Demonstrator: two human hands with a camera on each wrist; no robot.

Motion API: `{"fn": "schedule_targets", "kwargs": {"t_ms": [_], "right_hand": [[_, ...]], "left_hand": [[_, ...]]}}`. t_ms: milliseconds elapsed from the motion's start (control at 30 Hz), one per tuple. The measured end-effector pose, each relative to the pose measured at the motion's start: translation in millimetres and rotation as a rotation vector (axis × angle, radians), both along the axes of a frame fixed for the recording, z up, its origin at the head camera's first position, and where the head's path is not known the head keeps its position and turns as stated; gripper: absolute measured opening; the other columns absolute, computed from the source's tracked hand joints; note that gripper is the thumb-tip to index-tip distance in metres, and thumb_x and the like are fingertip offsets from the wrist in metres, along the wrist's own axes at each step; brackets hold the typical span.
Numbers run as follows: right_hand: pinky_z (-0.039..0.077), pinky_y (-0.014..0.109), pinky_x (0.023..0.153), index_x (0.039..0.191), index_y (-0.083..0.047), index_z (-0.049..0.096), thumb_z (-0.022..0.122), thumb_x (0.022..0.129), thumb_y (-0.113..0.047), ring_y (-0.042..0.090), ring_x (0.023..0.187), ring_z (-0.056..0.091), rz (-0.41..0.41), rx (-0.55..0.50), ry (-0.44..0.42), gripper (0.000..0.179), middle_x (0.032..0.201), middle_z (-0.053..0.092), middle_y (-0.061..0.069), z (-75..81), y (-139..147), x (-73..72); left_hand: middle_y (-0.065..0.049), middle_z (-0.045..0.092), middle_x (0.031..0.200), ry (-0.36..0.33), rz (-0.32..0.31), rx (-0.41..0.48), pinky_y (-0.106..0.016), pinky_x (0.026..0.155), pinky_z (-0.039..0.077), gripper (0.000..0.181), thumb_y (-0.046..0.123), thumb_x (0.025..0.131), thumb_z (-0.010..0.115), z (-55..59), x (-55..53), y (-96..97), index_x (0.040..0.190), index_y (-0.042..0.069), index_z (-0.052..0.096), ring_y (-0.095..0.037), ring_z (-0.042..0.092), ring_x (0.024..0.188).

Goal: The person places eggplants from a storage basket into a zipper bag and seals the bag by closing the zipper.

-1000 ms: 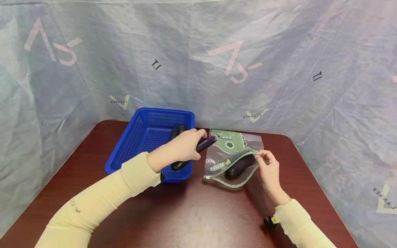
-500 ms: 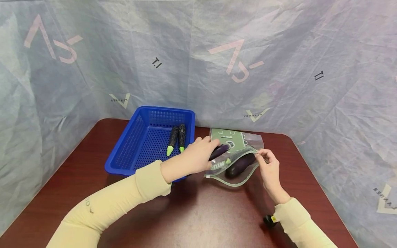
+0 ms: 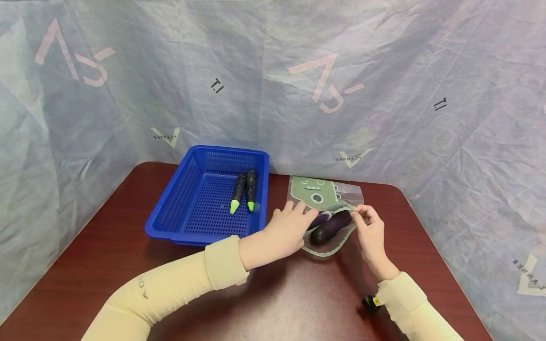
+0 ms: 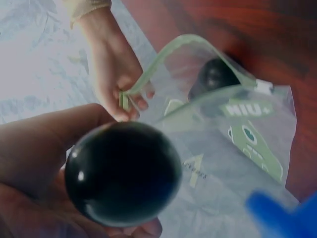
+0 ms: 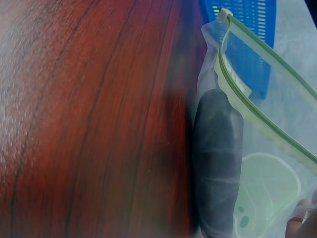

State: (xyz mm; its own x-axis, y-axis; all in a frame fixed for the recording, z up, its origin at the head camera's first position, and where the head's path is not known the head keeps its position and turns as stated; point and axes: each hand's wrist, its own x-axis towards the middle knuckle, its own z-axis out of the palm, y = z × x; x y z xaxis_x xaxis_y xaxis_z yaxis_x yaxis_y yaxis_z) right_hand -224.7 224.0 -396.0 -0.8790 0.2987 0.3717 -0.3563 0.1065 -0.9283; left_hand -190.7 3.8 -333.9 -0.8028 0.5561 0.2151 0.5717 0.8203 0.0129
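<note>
A clear zip bag (image 3: pixel 317 193) with a green cartoon print lies toward the back right of the table, its mouth spread. One dark purple eggplant (image 3: pixel 330 229) is inside, seen through the plastic as a long eggplant (image 5: pixel 217 163) in the right wrist view. My left hand (image 3: pixel 286 232) grips a second eggplant (image 3: pixel 320 219), its tip at the bag's mouth. The rounded end of that held eggplant (image 4: pixel 124 173) fills the middle of the left wrist view. At the right corner of the opening, my right hand (image 3: pixel 370 232) pinches the bag's edge.
Left of the bag stands a blue perforated basket (image 3: pixel 170 203). Two dark, rough vegetables with light green ends, one of them a slim vegetable (image 3: pixel 251 189), lie in it. A printed grey cloth (image 3: pixel 264 94) hangs behind the brown table (image 3: pixel 298 303).
My left hand has carried the eggplant rightward from above the basket to the bag's mouth. The right hand stays at the bag's edge.
</note>
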Motion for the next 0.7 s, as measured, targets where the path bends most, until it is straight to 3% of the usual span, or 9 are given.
{"fn": "schedule_targets", "kwargs": {"t_ms": [167, 233, 467, 700], "right_hand": [[0.042, 0.017, 0.064, 0.084, -0.001, 0.061, 0.061, 0.085, 0.001, 0.007, 0.07, 0.053, -0.006, 0.008, -0.007, 0.002, 0.076, 0.056, 0.0, 0.3, -1, 0.6], [0.042, 0.018, 0.064, 0.085, 0.003, 0.06, 0.063, 0.085, -0.002, 0.01, 0.07, 0.053, -0.006, 0.011, -0.011, 0.005, 0.077, 0.057, 0.0, 0.3, -1, 1.0], [0.043, 0.018, 0.064, 0.086, 0.004, 0.059, 0.06, 0.085, 0.001, 0.009, 0.07, 0.053, -0.007, 0.02, -0.016, 0.003, 0.076, 0.056, 0.0, -0.6, -2, 1.0], [0.043, 0.019, 0.064, 0.088, 0.008, 0.058, 0.057, 0.085, 0.007, 0.008, 0.07, 0.053, 0.006, 0.007, -0.006, 0.003, 0.076, 0.056, 0.001, 0.0, -3, 1.5]], "left_hand": [[-0.005, 0.054, 0.112, 0.115, -0.009, -0.012, -0.038, 0.061, 0.046, 0.049, 0.025, 0.074, 0.075, -11.3, 6.2, 10.2, 0.118, 0.02, 0.053, -0.025, 0.051, 0.097], [-0.005, 0.055, 0.109, 0.153, -0.012, -0.018, -0.037, 0.061, 0.045, 0.046, 0.024, 0.075, 0.074, -16.8, 7.5, 14.0, 0.116, 0.021, 0.054, -0.024, 0.05, 0.096], [-0.003, 0.054, 0.104, 0.175, -0.005, -0.04, -0.039, 0.063, 0.046, 0.029, 0.017, 0.088, 0.061, -31.6, 12.6, 27.7, 0.115, 0.023, 0.053, -0.023, 0.05, 0.095], [-0.002, 0.053, 0.104, 0.222, 0.002, -0.056, -0.037, 0.062, 0.046, 0.029, 0.018, 0.087, 0.063, -50.5, 12.3, 40.4, 0.114, 0.023, 0.053, -0.022, 0.05, 0.092]]}}
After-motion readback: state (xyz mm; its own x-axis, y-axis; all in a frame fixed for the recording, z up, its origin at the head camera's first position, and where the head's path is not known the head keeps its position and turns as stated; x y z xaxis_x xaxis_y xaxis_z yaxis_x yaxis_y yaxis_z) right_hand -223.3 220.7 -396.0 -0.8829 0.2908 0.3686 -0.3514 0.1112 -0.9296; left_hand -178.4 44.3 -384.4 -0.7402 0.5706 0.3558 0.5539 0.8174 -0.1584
